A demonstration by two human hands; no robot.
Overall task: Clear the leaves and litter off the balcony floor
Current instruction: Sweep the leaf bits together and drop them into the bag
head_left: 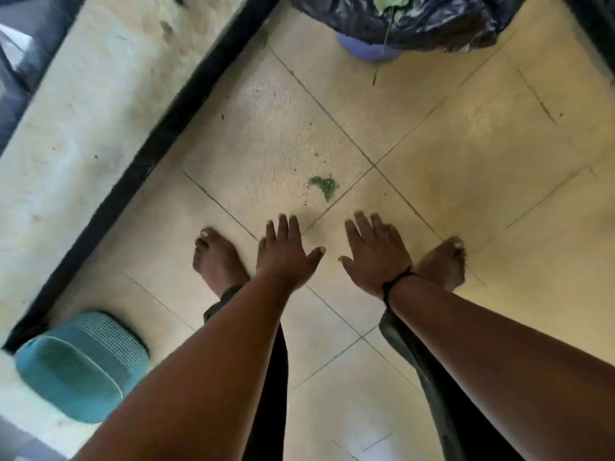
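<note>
My left hand point(286, 252) and my right hand point(374, 252) hang side by side above the tiled balcony floor point(466, 154), fingers straight and spread, holding nothing. A small patch of green leaf bits point(324, 184) lies on the tile just ahead of both hands. At the top, a purple bin lined with a black bag point(432, 18) holds green leaves point(391, 1); a thin stem point(386, 38) hangs over its side. A small twig point(375, 76) lies on the floor below the bin.
A low pale wall point(83, 121) with a black skirting strip point(159, 144) runs along the left. A teal plastic basket point(83, 364) lies overturned at the lower left. My bare feet point(216, 261) stand on the tiles under my hands.
</note>
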